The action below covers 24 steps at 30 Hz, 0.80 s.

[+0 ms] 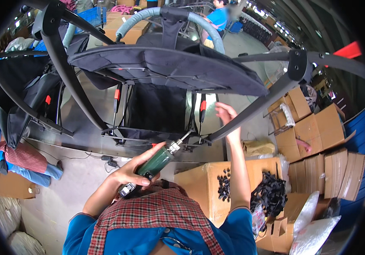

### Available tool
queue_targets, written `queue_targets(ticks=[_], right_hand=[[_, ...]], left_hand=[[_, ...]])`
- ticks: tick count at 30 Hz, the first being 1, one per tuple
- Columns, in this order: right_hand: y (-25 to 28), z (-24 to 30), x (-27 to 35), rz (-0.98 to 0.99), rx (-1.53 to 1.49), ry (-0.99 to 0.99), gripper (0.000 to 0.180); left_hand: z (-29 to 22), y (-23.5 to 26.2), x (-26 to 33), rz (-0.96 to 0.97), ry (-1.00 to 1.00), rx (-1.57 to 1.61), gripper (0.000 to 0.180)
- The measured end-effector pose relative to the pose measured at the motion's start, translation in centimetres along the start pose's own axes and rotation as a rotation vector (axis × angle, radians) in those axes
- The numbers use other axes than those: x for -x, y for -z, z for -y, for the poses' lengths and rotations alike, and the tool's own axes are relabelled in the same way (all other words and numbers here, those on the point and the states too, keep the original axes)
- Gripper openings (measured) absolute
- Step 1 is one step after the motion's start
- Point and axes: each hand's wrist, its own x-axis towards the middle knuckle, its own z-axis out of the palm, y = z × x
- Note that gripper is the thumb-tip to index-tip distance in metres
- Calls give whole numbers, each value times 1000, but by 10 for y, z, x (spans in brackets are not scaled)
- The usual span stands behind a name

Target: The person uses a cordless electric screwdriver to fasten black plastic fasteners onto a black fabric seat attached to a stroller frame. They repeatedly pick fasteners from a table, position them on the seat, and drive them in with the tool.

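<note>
A person in a blue shirt and plaid apron looks down at a stroller frame (165, 68) standing on a metal workbench (84, 140). The left hand (133, 172) is wrapped tight around a green power screwdriver (157, 161), its silver bit tip aimed up toward the lower crossbar of the frame, just short of it. The right hand (226, 114) reaches up to a slanted black frame tube (250, 112), fingers on or just beside it (whether they truly close round the tube cannot be told).

Risks, as a judgement: the bit could skid off a screw head and scratch the tube or catch the dark seat fabric (161, 63) hanging close above. The right fingers sit near the folding joints, so a shift of the frame could pinch them.

Room to move is tight above, where curved black tubes and fabric arch over both hands. To the right, an open cardboard box (199, 187) holding small black parts (224, 183) stands just under the right forearm, with stacked flat cartons (339, 170) beyond. To the left, the bench edge drops to open floor, where another person's sleeve shows.
</note>
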Motion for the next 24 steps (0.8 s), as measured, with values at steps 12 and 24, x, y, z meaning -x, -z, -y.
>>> queue_targets(ticks=[12, 24], right_hand=[[-5, -47, -101, 284, 661, 503, 16], [0, -87, -115, 361, 577, 551, 16]], left_hand=[[10, -7, 1, -326, -186, -55, 117], [-11, -3, -51, -204, -52, -200, 108]])
